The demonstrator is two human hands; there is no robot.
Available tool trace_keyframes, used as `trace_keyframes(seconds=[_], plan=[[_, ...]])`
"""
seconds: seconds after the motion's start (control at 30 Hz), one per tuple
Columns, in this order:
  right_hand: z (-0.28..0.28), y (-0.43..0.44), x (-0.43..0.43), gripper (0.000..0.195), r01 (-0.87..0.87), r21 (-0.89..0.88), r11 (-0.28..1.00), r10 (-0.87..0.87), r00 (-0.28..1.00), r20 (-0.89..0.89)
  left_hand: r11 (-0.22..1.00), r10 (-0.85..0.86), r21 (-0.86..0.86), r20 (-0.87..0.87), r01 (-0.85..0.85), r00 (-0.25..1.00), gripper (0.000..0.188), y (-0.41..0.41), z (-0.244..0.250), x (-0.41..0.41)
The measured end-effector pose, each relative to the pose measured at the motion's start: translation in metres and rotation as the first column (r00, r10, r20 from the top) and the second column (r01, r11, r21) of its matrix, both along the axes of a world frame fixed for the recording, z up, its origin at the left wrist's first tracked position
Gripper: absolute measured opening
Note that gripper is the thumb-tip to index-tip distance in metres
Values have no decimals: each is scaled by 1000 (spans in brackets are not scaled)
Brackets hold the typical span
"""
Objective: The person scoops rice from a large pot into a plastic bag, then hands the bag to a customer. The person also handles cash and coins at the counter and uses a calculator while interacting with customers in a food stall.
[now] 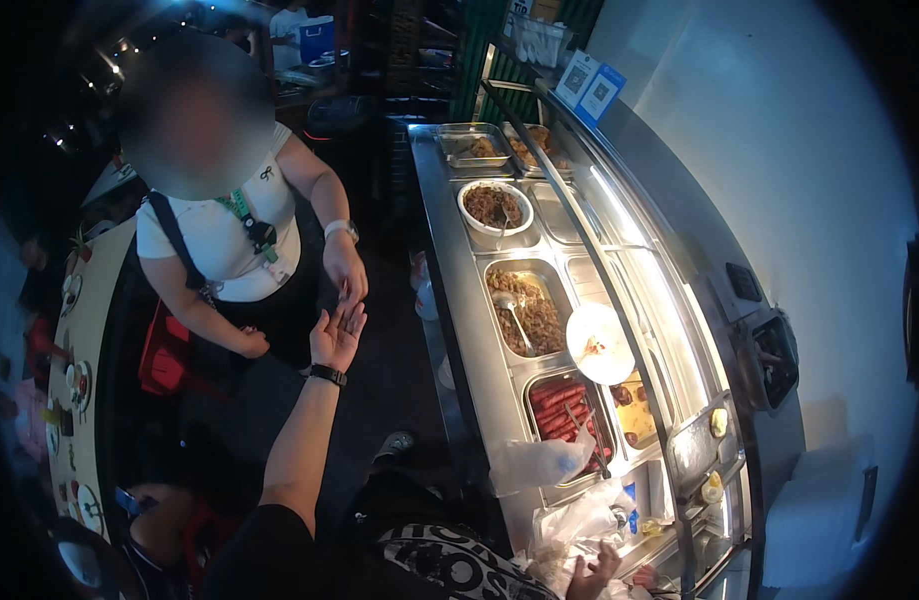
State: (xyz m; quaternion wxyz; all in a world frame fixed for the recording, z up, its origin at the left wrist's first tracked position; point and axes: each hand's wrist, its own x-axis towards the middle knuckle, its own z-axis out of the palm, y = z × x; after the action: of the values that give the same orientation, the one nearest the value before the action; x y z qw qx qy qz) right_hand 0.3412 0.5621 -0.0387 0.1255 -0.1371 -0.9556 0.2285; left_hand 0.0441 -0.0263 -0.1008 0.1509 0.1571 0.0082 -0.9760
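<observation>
My left hand [338, 339] reaches out palm up with its fingers apart, a black band on the wrist. Just above it are the fingertips of a person's hand [347, 271]; whether the hands touch, or something small lies between them, I cannot tell. My right hand [594, 574] is at the bottom edge, fingers spread, beside crumpled clear plastic bags [579, 517]. Ahead of it are a steel tray of red sausages [557, 409] with tongs, a white plate [600, 343] and a tray of chopped meat [530, 311] with a spoon.
A steel food counter [448, 247] with a curved glass guard runs along my right. The person in a white shirt [226, 255] stands in front of me. A long table [91, 330] with plates is at the left, near a red chair [163, 356].
</observation>
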Motion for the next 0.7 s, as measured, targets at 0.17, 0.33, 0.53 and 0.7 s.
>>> trace_keyframes(seconds=[0.17,0.33,0.53,0.7], plan=[[44,-38,-42,46,175,-284,943,-243,944,-224,995,-91,22,-83,94,992,50,-25,2,-40],[109,-109,-107,17,143,-177,974,-199,914,-354,943,-265,145,-216,299,940,55,-17,0,-57],[131,-153,-158,51,35,-88,996,-63,937,-343,914,-336,155,-229,375,914,55,-10,10,-68],[138,-205,-179,44,25,-150,988,-80,924,-375,864,-407,217,-229,454,884,57,-21,27,-72]])
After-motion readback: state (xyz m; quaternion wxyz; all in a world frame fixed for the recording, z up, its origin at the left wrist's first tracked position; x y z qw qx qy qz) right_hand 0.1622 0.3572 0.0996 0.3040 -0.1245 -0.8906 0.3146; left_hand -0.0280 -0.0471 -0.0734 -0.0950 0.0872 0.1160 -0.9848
